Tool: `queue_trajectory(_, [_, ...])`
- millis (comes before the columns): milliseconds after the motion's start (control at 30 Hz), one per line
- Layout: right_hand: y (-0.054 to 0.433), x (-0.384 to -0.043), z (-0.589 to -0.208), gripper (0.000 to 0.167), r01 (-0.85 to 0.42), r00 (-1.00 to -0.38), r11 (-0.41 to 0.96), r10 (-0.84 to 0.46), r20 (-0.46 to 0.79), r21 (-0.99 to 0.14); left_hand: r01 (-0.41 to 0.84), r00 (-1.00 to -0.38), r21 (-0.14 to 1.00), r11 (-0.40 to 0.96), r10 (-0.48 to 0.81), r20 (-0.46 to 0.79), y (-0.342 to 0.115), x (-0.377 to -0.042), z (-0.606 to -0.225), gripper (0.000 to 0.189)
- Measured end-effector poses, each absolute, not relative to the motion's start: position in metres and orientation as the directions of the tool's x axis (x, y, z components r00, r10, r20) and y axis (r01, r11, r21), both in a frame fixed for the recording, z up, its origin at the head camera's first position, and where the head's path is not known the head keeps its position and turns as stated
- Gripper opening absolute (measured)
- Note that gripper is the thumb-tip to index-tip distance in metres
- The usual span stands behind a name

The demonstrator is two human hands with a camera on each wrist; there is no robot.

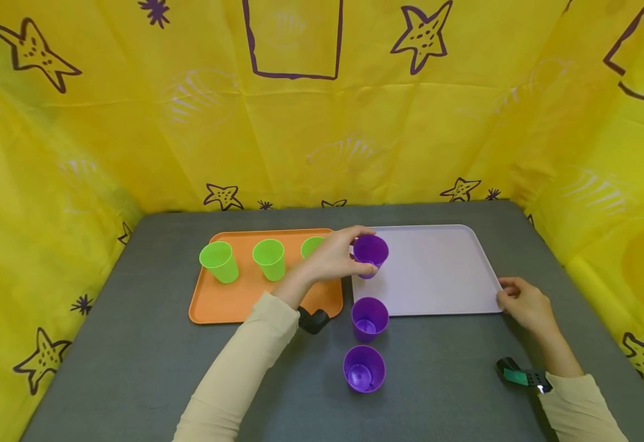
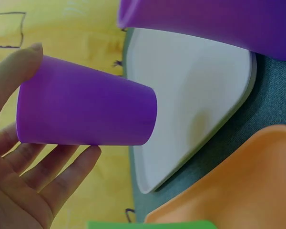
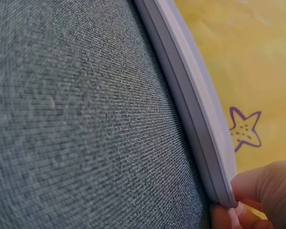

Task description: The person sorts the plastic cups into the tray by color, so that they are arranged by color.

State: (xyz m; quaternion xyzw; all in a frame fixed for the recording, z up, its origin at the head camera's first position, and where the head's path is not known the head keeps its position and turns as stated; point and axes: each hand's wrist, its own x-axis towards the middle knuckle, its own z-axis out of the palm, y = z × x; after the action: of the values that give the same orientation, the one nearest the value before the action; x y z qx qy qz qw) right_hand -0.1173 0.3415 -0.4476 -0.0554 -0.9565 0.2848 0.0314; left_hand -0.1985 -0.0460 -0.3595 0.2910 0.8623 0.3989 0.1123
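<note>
My left hand [image 1: 337, 255] grips a purple cup [image 1: 371, 248] between thumb and fingers, over the left end of the pale lilac tray [image 1: 432, 270]. In the left wrist view the thumb lies at the rim of this purple cup [image 2: 86, 107] and the fingertips are along its side. At the tray's front right corner, my right hand [image 1: 527, 307] pinches the edge, thumb on one side and fingers on the other. A second purple cup [image 1: 369, 320] stands at the tray's front left corner, with a third purple cup [image 1: 364, 369] nearer me on the table.
To the left lies an orange tray [image 1: 217, 310] bearing three green cups [image 1: 269, 260] in a row; my left forearm crosses over its right part. The grey table [image 1: 134, 344] is bounded by yellow patterned cloth [image 1: 299, 141] at the back and sides.
</note>
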Motion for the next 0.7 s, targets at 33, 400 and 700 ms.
queue_trajectory(33, [0.342, -0.117, -0.448, 0.036, 0.089, -0.992, 0.832, 0.125, 0.029, -0.548, 0.411, -0.811, 0.748, 0.522, 0.584, 0.037, -0.043, -0.201, -0.362, 0.069])
queue_trajectory(400, [0.343, -0.118, -0.448, 0.035, 0.087, -0.991, 0.828, 0.127, 0.033, -0.554, 0.397, -0.841, 0.707, 0.585, 0.54, 0.026, -0.02, -0.217, -0.383, 0.07])
queue_trajectory(700, [0.342, -0.118, -0.447, 0.035, 0.091, -0.99, 0.823, 0.133, 0.035, -0.56, 0.393, -0.843, 0.697, 0.6, 0.538, 0.013, -0.012, -0.223, -0.398, 0.067])
